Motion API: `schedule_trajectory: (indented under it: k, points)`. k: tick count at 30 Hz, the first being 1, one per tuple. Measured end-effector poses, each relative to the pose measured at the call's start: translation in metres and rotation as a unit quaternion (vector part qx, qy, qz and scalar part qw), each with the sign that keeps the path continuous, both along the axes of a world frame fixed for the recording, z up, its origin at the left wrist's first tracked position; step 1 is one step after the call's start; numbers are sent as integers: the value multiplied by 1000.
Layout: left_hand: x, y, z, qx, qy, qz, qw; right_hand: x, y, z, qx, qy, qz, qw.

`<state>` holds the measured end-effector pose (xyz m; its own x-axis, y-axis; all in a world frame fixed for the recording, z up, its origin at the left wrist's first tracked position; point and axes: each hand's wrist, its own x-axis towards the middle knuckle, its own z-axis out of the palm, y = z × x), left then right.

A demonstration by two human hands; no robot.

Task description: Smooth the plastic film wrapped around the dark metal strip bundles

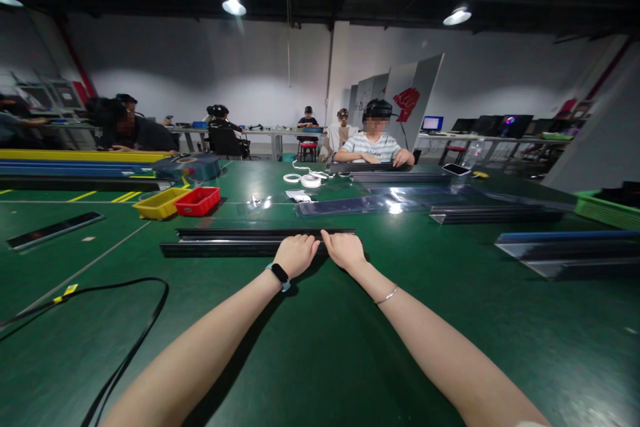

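A long black channel-shaped profile lies crosswise on the green table in front of me. Near its right end, my left hand is closed over the near wall, with a watch on that wrist. Just beside it my right hand grips the same profile, its thumb up against the edge. The two hands almost touch. My fingertips are hidden behind the profile's wall, so what they press on inside cannot be seen.
Yellow and red bins stand beyond the profile's left end. White tape rolls and a clear plastic strip lie ahead. More profiles rest at right. A black cable loops at left. A co-worker sits opposite.
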<state>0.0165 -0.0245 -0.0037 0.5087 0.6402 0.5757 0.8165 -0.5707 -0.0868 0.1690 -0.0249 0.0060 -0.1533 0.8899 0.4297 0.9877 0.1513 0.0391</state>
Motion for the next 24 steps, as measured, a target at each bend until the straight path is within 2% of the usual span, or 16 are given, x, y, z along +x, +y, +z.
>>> schedule_trajectory:
  k: [12, 20, 24]
  points:
    - [2, -1, 2, -5, 1, 17, 1000, 1, -1, 0, 7, 1, 11, 1000]
    - [2, 1, 0, -6, -23, 90, 996, 1, -6, 2, 17, -8, 71, 997]
    - [-1, 2, 0, -16, -47, 116, 992, -1, -8, 3, 34, -1, 68, 997]
